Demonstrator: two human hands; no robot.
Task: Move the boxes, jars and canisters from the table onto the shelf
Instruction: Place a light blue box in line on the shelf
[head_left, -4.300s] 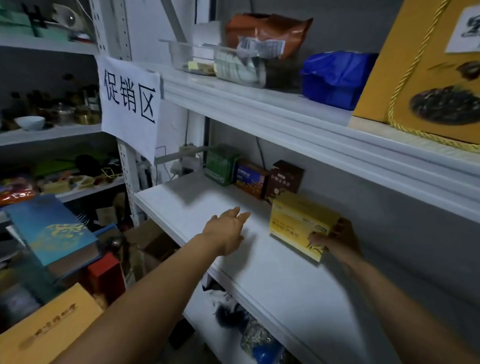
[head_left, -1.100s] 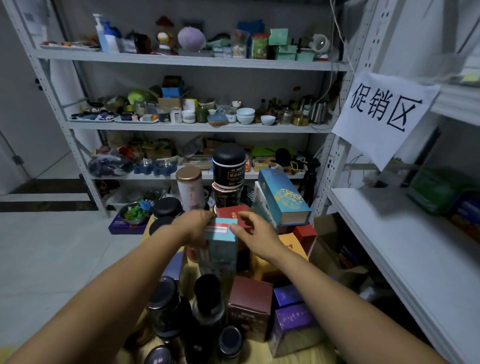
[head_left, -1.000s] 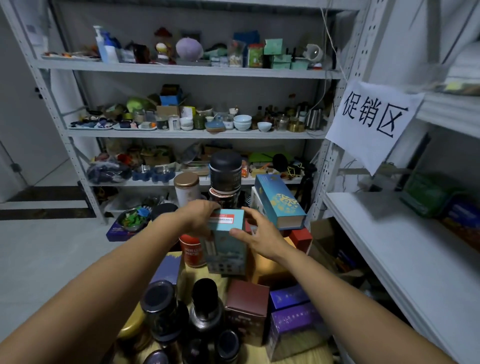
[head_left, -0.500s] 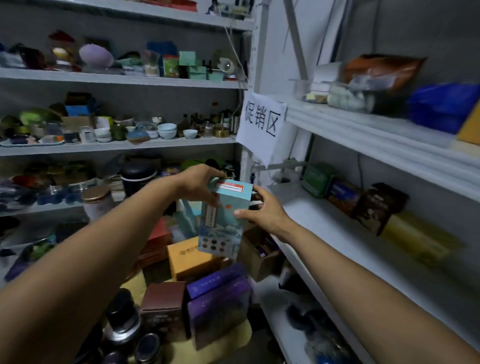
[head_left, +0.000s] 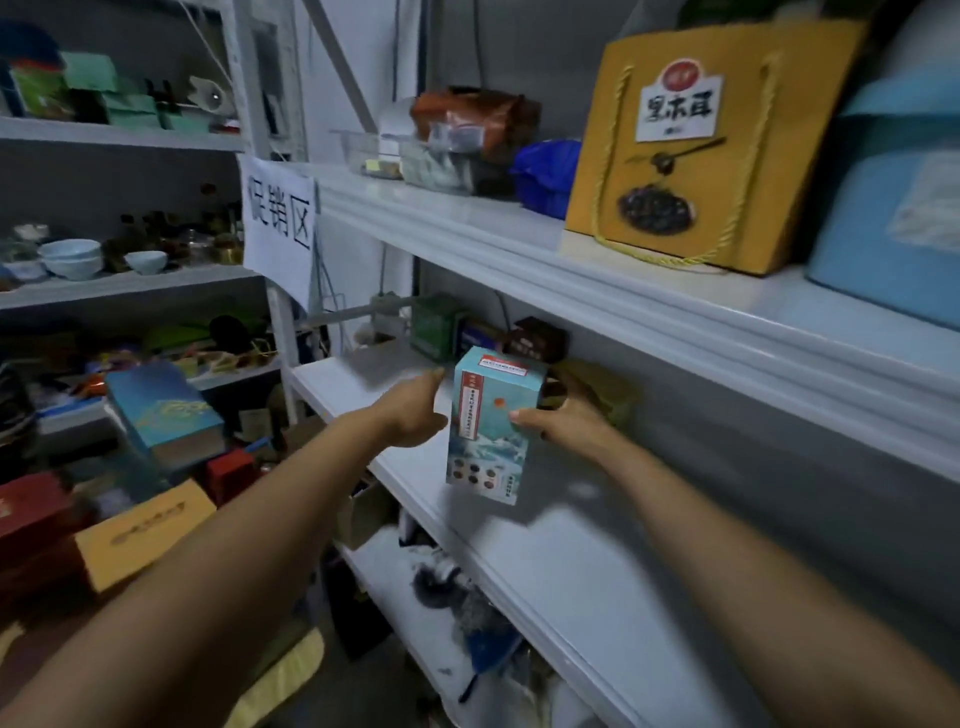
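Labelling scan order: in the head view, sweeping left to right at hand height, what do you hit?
blue box tilted on the pile → left hand, fingers straight → teal box → right hand, gripping the teal box. The yellowish box behind the right hand overlaps it, so it is left out.

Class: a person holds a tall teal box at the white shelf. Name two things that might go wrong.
1. Only the right hand grips the teal box; the left hand lies open beside it, so it might slip.
2. Pushed deeper in, it may knock the yellow box behind it.
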